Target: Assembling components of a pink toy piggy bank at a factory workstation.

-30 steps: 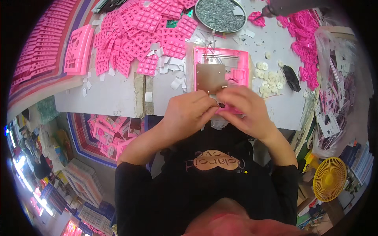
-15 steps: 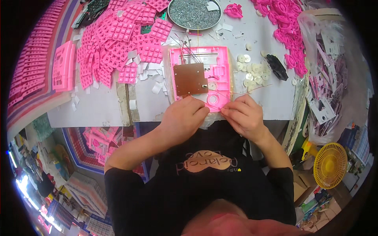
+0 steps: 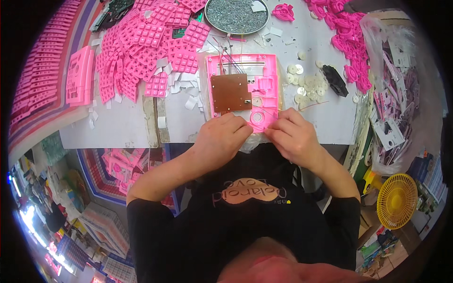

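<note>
In front of me on the table lies an open pink plastic housing [image 3: 268,66], its inner side up. A brown circuit board [image 3: 230,93] sits over its left half, and several thin wires [image 3: 230,54] stick out beyond its far edge. My left hand [image 3: 223,137] is pinched at the near left edge of the housing. Opposite it, my right hand [image 3: 293,136] pinches at the near right corner. A thin reddish wire [image 3: 315,104] runs between my fingers and trails out past the right hand. The fingertips partly hide it.
Pink keypad pieces [image 3: 127,56] are heaped at the far left, with white paper bits around them. A round tray of screws [image 3: 237,18] stands at the back. White discs [image 3: 309,85] and a black part [image 3: 334,80] lie right. A yellow fan [image 3: 397,201] is at lower right.
The whole view has shifted slightly. My right hand has moved a little against the housing, and less of the wire's tail shows beyond it. Both hands stay pinched.
</note>
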